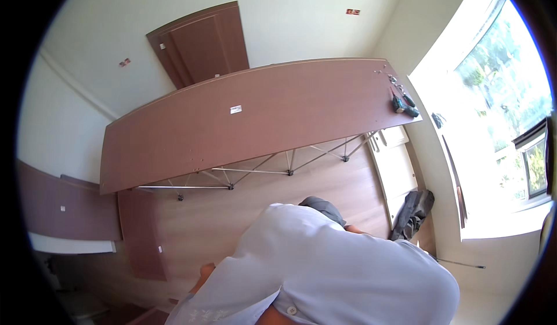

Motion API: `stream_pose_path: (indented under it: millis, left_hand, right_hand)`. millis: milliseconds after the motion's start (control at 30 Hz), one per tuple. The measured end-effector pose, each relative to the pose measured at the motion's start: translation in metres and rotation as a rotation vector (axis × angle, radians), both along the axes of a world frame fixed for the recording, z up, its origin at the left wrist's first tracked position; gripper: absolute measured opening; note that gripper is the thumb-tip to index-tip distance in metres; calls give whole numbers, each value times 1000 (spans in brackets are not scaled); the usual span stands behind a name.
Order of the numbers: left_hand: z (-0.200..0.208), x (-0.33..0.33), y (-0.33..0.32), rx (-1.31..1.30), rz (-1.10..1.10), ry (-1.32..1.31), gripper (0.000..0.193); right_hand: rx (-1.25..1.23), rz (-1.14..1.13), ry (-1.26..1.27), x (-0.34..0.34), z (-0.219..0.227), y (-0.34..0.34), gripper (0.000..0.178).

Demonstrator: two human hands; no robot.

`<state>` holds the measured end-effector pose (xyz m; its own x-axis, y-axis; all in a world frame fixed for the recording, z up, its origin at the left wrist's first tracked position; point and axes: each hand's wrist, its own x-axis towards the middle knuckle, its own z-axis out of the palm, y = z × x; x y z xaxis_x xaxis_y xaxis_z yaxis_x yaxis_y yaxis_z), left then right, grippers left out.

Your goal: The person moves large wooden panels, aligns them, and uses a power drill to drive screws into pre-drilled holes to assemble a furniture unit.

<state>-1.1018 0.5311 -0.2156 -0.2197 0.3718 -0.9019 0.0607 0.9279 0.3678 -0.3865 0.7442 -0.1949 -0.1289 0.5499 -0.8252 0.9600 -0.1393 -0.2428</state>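
brown table [174, 125] bears a green tool [400, 105] at its right end; shirt [348, 267] obscures my hands, whose state i cannot tell.

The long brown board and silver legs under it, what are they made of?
The long, flat reddish-brown board is probably wood-based, perhaps laminated, with a smooth finish: its colour is even. The thin silver crisscross legs look like metal: the slim bars are pale and slightly shiny.

Table [290, 101] smooth, matt, wood-look; bare metal struts [200, 187] below it, smooth wood-look floor [197, 220] beneath, matt cloth shirt [348, 273] before it.
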Motion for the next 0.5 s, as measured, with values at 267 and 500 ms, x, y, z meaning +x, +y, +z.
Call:
stream_pose_path:
  millis: [267,500]
  left_hand:
    - [31,35,360,433,93,100,19]
    - [85,286,534,640,-760,526,60]
  right_hand:
    - [93,-1112,277,31,8,72,28]
    - [243,-701,156,113,-3,174,32]
